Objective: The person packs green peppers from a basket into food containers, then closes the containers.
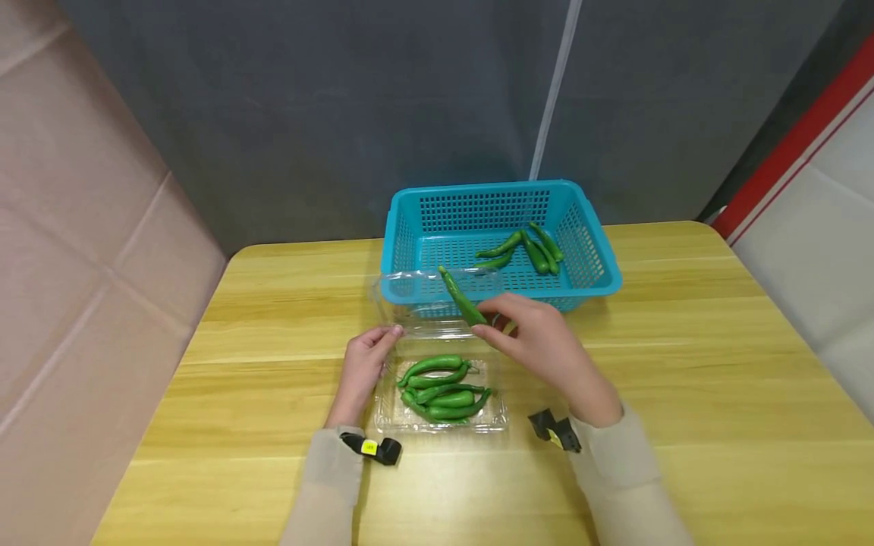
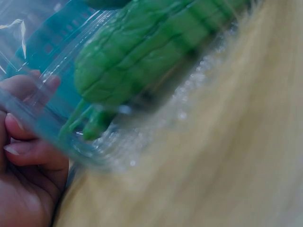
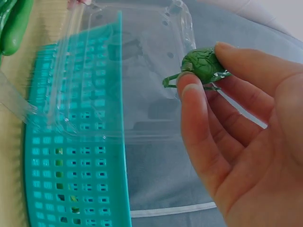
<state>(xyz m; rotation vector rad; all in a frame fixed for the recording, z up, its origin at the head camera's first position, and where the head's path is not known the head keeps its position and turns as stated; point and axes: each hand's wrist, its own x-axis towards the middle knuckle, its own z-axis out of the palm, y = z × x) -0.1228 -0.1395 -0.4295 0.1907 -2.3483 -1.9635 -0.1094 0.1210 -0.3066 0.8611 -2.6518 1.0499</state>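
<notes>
In the head view my right hand [image 1: 539, 334] pinches a long green pepper [image 1: 460, 294] between thumb and fingers, raised over the back of a clear plastic clamshell box [image 1: 501, 425]. The right wrist view shows that pepper [image 3: 203, 65] nearly end-on, with its stem pointing left. My left hand [image 1: 366, 364] pinches the box's left edge near the hinge; the left wrist view has its fingers [image 2: 35, 153] at the clear wall. Several green peppers [image 1: 437, 365] lie side by side in the box's base. Its lid [image 1: 403, 322] stands open toward the back.
A turquoise perforated basket [image 1: 403, 235] stands at the table's back edge, directly behind the box, and the lid overlaps its front rim. Several green peppers [image 1: 536, 254] lie in its right half. A grey curtain [image 1: 328, 136] hangs behind the wooden table [image 1: 273, 303].
</notes>
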